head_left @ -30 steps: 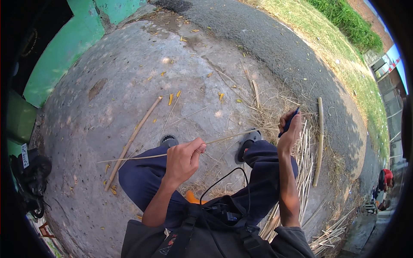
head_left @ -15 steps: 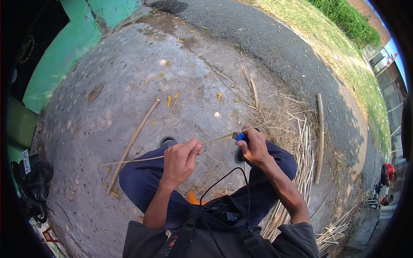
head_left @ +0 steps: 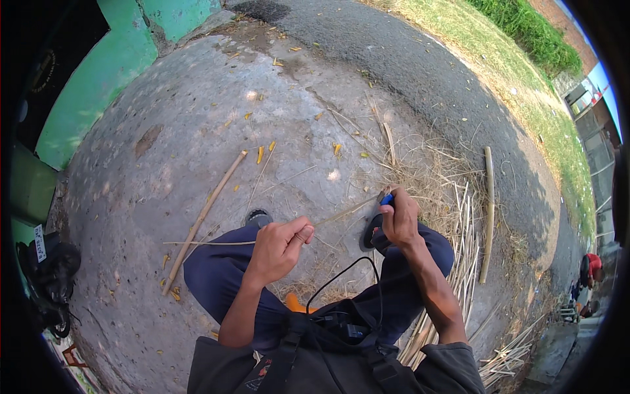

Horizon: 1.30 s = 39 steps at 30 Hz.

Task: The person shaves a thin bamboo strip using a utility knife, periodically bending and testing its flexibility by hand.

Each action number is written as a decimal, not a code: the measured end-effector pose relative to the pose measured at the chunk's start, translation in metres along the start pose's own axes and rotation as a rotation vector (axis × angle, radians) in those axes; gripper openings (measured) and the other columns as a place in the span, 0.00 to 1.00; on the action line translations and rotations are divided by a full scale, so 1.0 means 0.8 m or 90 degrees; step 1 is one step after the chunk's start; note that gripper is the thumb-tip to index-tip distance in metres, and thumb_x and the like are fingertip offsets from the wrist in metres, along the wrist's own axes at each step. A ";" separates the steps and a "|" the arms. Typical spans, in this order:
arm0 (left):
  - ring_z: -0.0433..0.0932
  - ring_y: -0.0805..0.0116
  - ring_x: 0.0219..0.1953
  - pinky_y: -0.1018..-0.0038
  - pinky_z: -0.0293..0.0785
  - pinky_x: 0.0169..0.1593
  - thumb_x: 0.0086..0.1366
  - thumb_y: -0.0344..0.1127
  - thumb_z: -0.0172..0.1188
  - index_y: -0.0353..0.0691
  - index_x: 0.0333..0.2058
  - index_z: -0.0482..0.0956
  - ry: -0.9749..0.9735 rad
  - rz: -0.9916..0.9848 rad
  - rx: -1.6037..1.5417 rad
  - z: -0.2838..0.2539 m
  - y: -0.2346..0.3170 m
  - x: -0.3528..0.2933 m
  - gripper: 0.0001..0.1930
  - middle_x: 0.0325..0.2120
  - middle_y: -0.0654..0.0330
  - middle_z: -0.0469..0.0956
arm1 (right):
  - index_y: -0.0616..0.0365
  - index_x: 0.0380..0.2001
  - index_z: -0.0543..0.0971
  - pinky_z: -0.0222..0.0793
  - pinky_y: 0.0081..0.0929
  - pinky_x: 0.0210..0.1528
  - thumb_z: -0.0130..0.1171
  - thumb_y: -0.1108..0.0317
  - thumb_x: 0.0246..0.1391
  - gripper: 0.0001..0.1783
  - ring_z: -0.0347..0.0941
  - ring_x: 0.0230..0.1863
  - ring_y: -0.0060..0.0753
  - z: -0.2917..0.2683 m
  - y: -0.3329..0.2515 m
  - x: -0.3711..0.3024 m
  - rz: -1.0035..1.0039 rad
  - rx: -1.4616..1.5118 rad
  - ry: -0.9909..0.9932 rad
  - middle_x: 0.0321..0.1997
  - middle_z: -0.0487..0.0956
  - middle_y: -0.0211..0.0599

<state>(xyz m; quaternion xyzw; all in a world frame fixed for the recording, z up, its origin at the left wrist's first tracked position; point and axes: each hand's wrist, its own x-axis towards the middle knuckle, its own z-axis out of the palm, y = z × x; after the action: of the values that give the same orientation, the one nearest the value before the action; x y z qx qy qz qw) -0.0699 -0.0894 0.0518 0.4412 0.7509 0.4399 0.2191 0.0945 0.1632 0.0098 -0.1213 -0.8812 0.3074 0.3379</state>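
Observation:
My left hand [head_left: 279,249] is closed round a thin bamboo strip [head_left: 346,211], whose tail sticks out to the left above my knee. Farther right, my right hand [head_left: 400,217] grips a small blue-handled knife [head_left: 387,199]. Its short blade lies against the strip's far right end, and how the fingers sit behind the handle is partly hidden. Between both hands the strip runs straight, rising slightly to the right.
A bamboo pole [head_left: 205,222] lies left of my knees, another pole [head_left: 488,213] at the right. Many split strips [head_left: 464,256] are piled beside my right leg, near curly shavings [head_left: 426,171]. A motorcycle [head_left: 49,276] stands far left; a person in red [head_left: 592,268] is far right.
My right hand with the knife has moved a little to the right and nearer the strip's end. The left hand has shifted slightly right, and the strip's tail is shorter on the left.

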 end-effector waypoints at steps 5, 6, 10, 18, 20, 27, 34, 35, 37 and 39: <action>0.67 0.66 0.19 0.69 0.64 0.28 0.75 0.35 0.56 0.36 0.29 0.76 -0.007 0.031 -0.049 0.006 -0.005 0.000 0.13 0.17 0.58 0.70 | 0.52 0.34 0.65 0.52 0.20 0.27 0.43 0.47 0.79 0.22 0.53 0.26 0.17 -0.055 0.035 0.040 0.211 0.340 0.366 0.27 0.60 0.24; 0.68 0.65 0.20 0.69 0.64 0.28 0.75 0.34 0.57 0.36 0.29 0.77 0.019 0.014 -0.052 0.009 -0.004 0.000 0.12 0.18 0.58 0.72 | 0.51 0.35 0.65 0.54 0.20 0.27 0.44 0.46 0.79 0.22 0.54 0.27 0.17 -0.064 0.044 0.040 0.232 0.395 0.419 0.28 0.61 0.25; 0.75 0.61 0.23 0.67 0.65 0.34 0.73 0.32 0.59 0.39 0.34 0.80 0.150 0.045 0.034 0.014 -0.018 0.002 0.07 0.23 0.60 0.79 | 0.53 0.38 0.68 0.57 0.20 0.27 0.47 0.47 0.78 0.21 0.59 0.29 0.20 -0.070 0.051 0.034 0.298 0.625 0.462 0.29 0.64 0.28; 0.78 0.66 0.36 0.64 0.64 0.48 0.69 0.34 0.63 0.48 0.40 0.84 0.204 0.169 0.315 0.032 -0.059 0.008 0.03 0.28 0.67 0.79 | 0.59 0.44 0.86 0.54 0.17 0.26 0.66 0.62 0.67 0.12 0.61 0.24 0.10 -0.056 -0.002 0.014 0.310 0.150 -0.021 0.32 0.80 0.23; 0.78 0.68 0.39 0.62 0.64 0.51 0.68 0.34 0.63 0.50 0.39 0.84 0.205 0.169 0.365 0.028 -0.068 0.007 0.04 0.28 0.69 0.78 | 0.62 0.42 0.87 0.59 0.19 0.28 0.69 0.67 0.62 0.10 0.66 0.25 0.14 -0.043 -0.009 0.009 0.279 0.121 -0.132 0.30 0.81 0.25; 0.77 0.67 0.47 0.50 0.60 0.64 0.68 0.34 0.63 0.50 0.40 0.85 0.240 0.187 0.389 0.013 -0.058 0.013 0.04 0.34 0.65 0.73 | 0.65 0.38 0.88 0.69 0.23 0.34 0.71 0.71 0.58 0.08 0.74 0.29 0.18 -0.025 -0.019 0.002 0.269 0.055 -0.309 0.29 0.86 0.33; 0.77 0.68 0.52 0.45 0.52 0.74 0.67 0.35 0.65 0.50 0.40 0.86 0.261 0.223 0.399 -0.021 -0.026 0.023 0.04 0.36 0.64 0.73 | 0.67 0.41 0.87 0.71 0.22 0.36 0.68 0.69 0.63 0.10 0.76 0.30 0.18 -0.016 -0.039 -0.001 0.261 0.190 -0.332 0.29 0.86 0.32; 0.77 0.68 0.52 0.45 0.52 0.74 0.67 0.35 0.65 0.50 0.40 0.86 0.259 0.230 0.399 -0.026 -0.019 0.026 0.04 0.36 0.64 0.73 | 0.67 0.41 0.87 0.71 0.22 0.36 0.67 0.69 0.64 0.10 0.77 0.30 0.18 -0.016 -0.037 -0.002 0.257 0.187 -0.320 0.28 0.85 0.32; 0.75 0.63 0.58 0.44 0.54 0.74 0.65 0.36 0.67 0.50 0.45 0.85 0.315 0.262 0.369 -0.036 -0.003 0.031 0.10 0.47 0.61 0.75 | 0.67 0.41 0.87 0.71 0.21 0.35 0.67 0.69 0.64 0.10 0.77 0.30 0.18 -0.019 -0.051 0.004 0.276 0.182 -0.294 0.28 0.85 0.31; 0.73 0.58 0.61 0.44 0.54 0.74 0.65 0.37 0.68 0.49 0.49 0.83 0.376 0.286 0.345 -0.050 0.017 0.045 0.13 0.53 0.58 0.73 | 0.67 0.40 0.87 0.71 0.21 0.35 0.66 0.70 0.65 0.09 0.77 0.29 0.18 -0.016 -0.060 0.011 0.300 0.174 -0.260 0.27 0.84 0.30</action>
<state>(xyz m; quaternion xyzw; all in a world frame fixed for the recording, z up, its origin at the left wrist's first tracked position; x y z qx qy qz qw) -0.1110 -0.0740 0.0864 0.4900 0.7550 0.3709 -0.2287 0.0966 0.1354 0.0519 -0.2112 -0.8290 0.5104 0.0874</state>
